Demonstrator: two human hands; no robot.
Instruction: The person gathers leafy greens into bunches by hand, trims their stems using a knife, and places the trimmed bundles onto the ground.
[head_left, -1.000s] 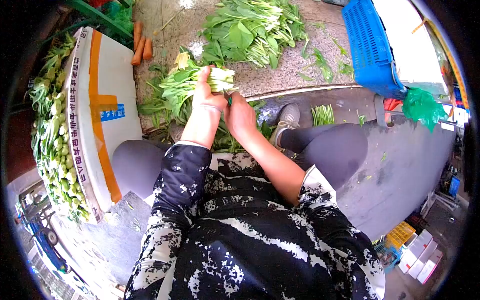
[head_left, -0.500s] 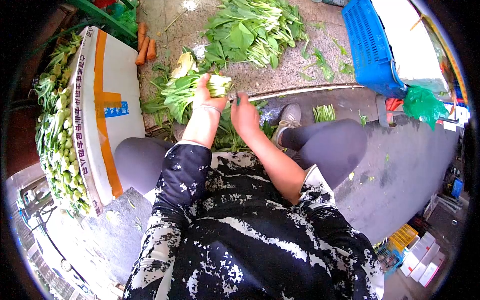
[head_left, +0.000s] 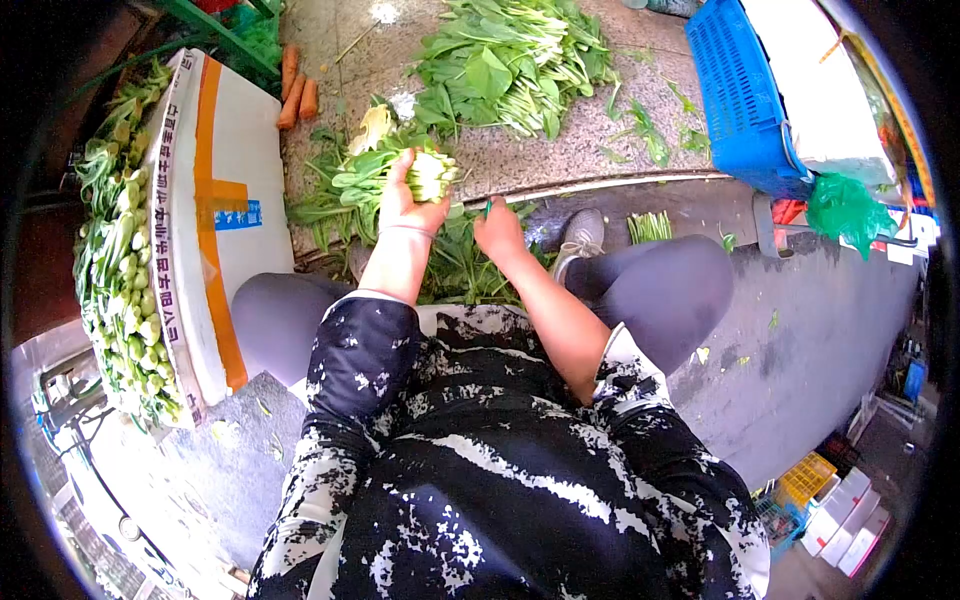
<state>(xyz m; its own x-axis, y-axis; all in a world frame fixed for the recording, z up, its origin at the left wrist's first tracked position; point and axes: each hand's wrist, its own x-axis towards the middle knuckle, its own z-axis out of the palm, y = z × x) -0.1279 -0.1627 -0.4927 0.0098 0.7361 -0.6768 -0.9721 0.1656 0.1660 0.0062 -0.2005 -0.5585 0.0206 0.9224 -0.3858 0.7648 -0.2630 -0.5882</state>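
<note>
Clamping one leafy bunch (head_left: 432, 174) — left hand (head_left: 408, 208); right hand (head_left: 500, 235) closed round one green tool (head_left: 488, 208) — three carrots (head_left: 292, 103) beside white box (head_left: 245, 160).

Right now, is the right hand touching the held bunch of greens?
Apart: the head view shows a gap between the right hand and the bunch of greens, at its stem ends.

The site appears to be a vegetable stall or similar produce-handling area, as indicated by heaped leafy greens (head_left: 510, 75) on a speckled slab (head_left: 545, 158), carrots (head_left: 292, 98), a taped white box (head_left: 250, 150) and a blue crate (head_left: 738, 100).
</note>
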